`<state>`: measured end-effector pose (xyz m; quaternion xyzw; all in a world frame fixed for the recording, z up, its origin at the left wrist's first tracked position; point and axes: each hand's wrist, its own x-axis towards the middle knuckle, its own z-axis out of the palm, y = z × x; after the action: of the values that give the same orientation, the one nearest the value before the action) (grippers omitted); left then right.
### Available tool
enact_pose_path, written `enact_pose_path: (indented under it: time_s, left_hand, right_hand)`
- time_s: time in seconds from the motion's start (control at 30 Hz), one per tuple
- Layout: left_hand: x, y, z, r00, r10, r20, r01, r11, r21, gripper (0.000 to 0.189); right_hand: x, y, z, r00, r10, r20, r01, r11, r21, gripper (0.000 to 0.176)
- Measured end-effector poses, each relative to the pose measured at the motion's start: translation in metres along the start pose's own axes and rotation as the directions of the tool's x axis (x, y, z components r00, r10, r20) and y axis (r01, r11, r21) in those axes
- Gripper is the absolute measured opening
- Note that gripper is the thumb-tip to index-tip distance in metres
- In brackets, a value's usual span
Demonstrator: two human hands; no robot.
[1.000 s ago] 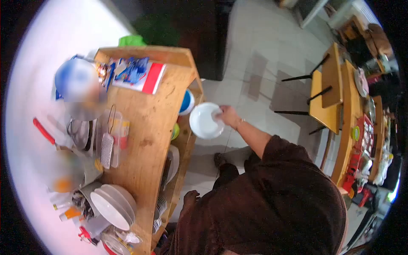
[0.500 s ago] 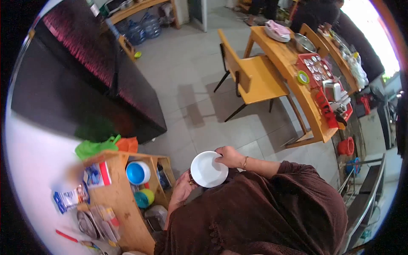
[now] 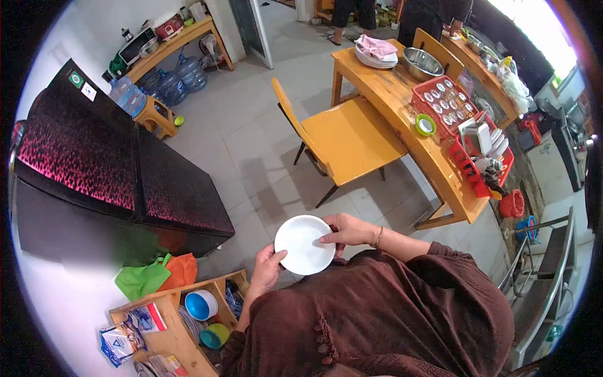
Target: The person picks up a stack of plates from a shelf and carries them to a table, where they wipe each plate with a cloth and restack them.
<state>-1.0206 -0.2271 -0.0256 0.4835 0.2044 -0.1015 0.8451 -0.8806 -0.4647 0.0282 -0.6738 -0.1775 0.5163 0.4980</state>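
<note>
A round white bowl [image 3: 303, 254] is held in front of my chest, its hollow facing up toward me. My left hand [image 3: 267, 269] grips its left edge, with the thumb over the rim. On the opposite side, my right hand [image 3: 350, 230] is closed on the rim, its thumb reaching onto the inner surface. The other fingers of both hands are partly hidden under or behind the bowl. No contents show inside it.
A wooden shelf [image 3: 168, 345] with blue and white bowls [image 3: 201, 305] and green cups stands at lower left, beside a black fridge [image 3: 182, 195]. Ahead are a yellow chair [image 3: 355, 141] and a wooden table [image 3: 377, 88] with red baskets [image 3: 445, 103]. Two people stand at the back.
My left thumb now lies over the bowl's rim, where the hand was lower at its side before. The view has shifted, showing more of the fridge and far room.
</note>
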Motion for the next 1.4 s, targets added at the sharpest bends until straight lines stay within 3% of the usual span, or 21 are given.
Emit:
enact_pose_path:
  time_s: [0.2,0.3,0.6,0.9,1.07,1.4]
  left_hand:
    - [0.026,0.053,0.010,0.999,0.047,0.025,-0.047,0.999,-0.003,0.031]
    - [0.047,0.082,0.008,0.989,0.082,0.124,-0.083,0.997,0.001,0.032]
    - [0.159,0.182,-0.031,0.937,-0.037,0.348,-0.019,0.987,0.157,0.041]
    - [0.282,0.300,-0.048,0.834,-0.164,0.527,0.038,0.970,0.242,0.041]
    - [0.336,0.320,-0.041,0.805,-0.212,0.554,0.064,0.959,0.274,0.042]
    - [0.440,0.372,-0.035,0.831,-0.177,0.528,0.049,0.968,0.247,0.044]
  right_hand:
    - [0.000,-0.043,-0.028,0.996,-0.061,0.069,0.044,0.974,0.221,0.039]
    - [0.016,-0.047,-0.036,0.991,-0.130,0.033,0.114,0.946,0.305,0.040]
    - [0.065,-0.115,-0.060,0.992,-0.110,-0.064,0.126,0.910,0.395,0.039]
    - [0.151,-0.176,-0.081,0.925,-0.141,-0.354,0.303,0.836,0.457,0.037]
    - [0.170,-0.193,-0.107,0.895,-0.113,-0.432,0.334,0.811,0.481,0.039]
    - [0.236,-0.240,-0.204,0.903,-0.112,-0.415,0.317,0.825,0.468,0.034]
